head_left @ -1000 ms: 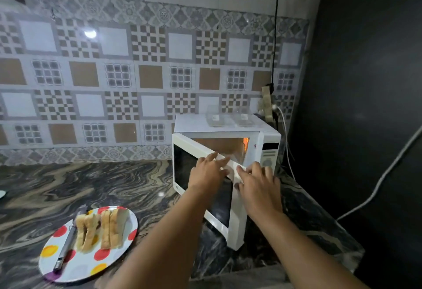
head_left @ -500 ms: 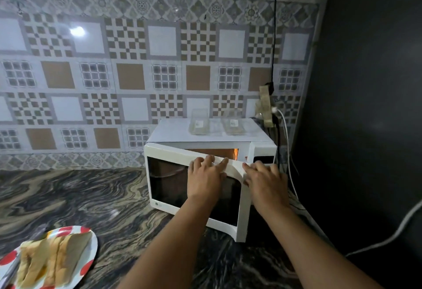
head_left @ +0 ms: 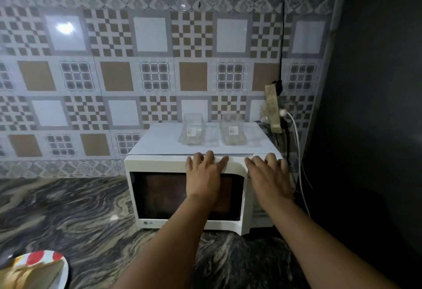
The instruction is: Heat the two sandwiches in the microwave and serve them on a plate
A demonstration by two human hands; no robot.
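Marbled counter (head_left: pixel 68 208) | tiled wall (head_left: pixel 137 60) | microwave (head_left: pixel 159 165) shut | fingers (head_left: pixel 206 158) flat on door

microwave (head_left: pixel 159 197): white, dark window, door shut, on my marbled counter against the wall.
sandwiches (head_left: pixel 25 275): pale bread on spotted plate (head_left: pixel 45 257), lower left.

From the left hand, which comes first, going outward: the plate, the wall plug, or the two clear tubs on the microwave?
1. Left clear tub: just behind the left hand, on the microwave top.
2. Right clear tub: beside the first, further right.
3. Wall plug: up at the right, on the tiles.
4. Plate: far down left, on the counter.
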